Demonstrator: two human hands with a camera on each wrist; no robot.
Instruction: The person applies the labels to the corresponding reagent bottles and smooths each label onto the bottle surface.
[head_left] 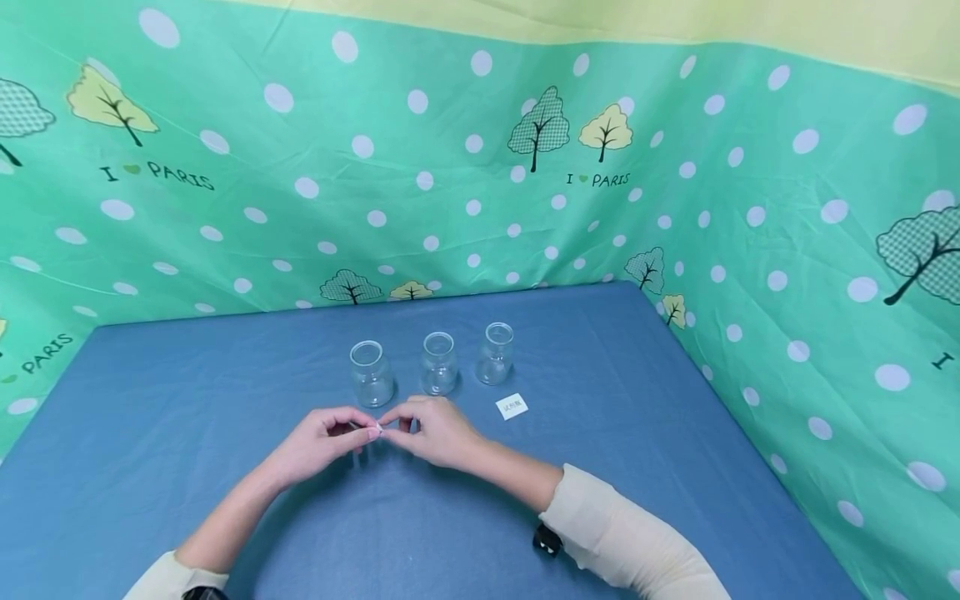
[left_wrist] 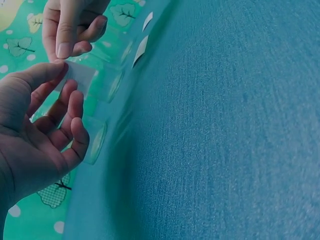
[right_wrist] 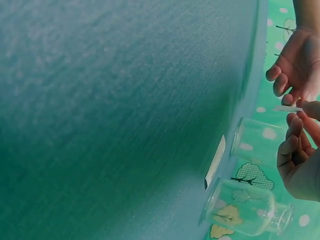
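My left sleeve (head_left: 176,579) is pale, with the wrist bare above it. My left hand (head_left: 322,446) pinches a small white slip (left_wrist: 82,77) between thumb and forefinger, its other fingers loosely bent; the left wrist view shows the slip's flat face. The slip is up off the blue table (head_left: 150,400), on the near side of the left jar (head_left: 372,382), which stands upright, clear and open-topped. My right hand (head_left: 438,433) meets the left at the slip's edge, its thumb and forefinger pinching there too, so both grips are narrow. Just beyond that hand stands the middle jar (head_left: 439,367), then the right jar (head_left: 497,358), both upright like the first. Near the right jar, on my side of it, a white card (head_left: 512,407) with dark writing lies on the table. Farthest right comes my pale right sleeve (head_left: 630,533), a black device (head_left: 547,540) beside its cuff.
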